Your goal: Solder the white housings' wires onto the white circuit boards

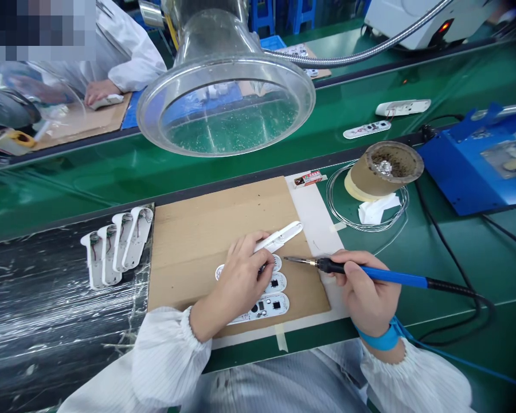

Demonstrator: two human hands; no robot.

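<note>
My right hand point(370, 292) grips a blue-handled soldering iron point(395, 277), its tip pointing left towards the boards. My left hand point(241, 281) is bent over several white oval circuit boards point(277, 304) on a cardboard sheet point(198, 229). Its thumb and forefinger are pinched together above one board; a small dark bit shows between them, too small to name. The other fingers touch a white plastic shell point(286, 234) that lies slanted behind the boards. Part of the boards is hidden under this hand.
Several white shells with wires point(116, 249) lie on black wrap at left. A solder wire coil point(333, 201), a brown pot point(384, 169) and a blue stand point(477, 166) are at right. A clear extraction hood point(226, 109) hangs overhead. Across the bench, a co-worker's hand point(101, 92) holds a white part.
</note>
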